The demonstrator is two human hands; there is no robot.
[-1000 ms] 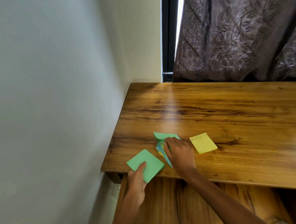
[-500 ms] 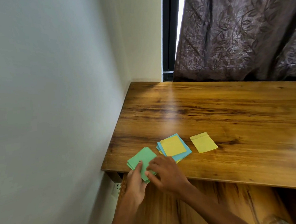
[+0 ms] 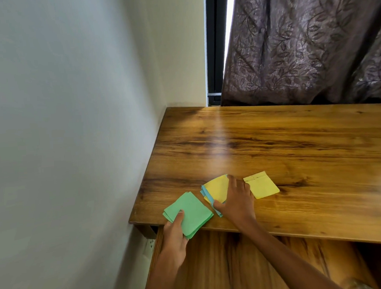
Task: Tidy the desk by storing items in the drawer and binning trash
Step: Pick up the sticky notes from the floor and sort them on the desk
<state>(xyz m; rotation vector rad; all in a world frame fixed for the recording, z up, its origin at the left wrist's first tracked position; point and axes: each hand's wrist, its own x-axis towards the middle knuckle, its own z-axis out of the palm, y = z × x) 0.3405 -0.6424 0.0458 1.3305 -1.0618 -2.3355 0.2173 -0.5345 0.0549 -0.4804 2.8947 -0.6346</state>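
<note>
Where a pale wall (image 3: 61, 130) runs down the left side, a wooden desk (image 3: 274, 143) fits into the corner, seen from above by a head-worn camera. Low beside the desk's left leg, a white wall socket (image 3: 149, 246) shows. At the desk's front left corner lies a stack of green sticky notes (image 3: 190, 211), overhanging the edge slightly; the left hand (image 3: 174, 241) holds it from below the edge, thumb pressed on top and fingers curled underneath. Just to the right sits a fanned stack of yellow and blue sticky notes (image 3: 214, 191), and the right hand (image 3: 236, 203) grips it, thumb at the near edge and a fingertip at the far corner (the top yellow sheet bows upward between them). Just beside that hand, a separate yellow sticky pad (image 3: 262, 185) lies flat on the wood, untouched. Beneath the desk's front edge an open wooden drawer (image 3: 248, 263) extends toward the viewer. Behind the desk, a dark window frame (image 3: 212, 42) stands next to a brown leaf-patterned curtain (image 3: 312, 40).
</note>
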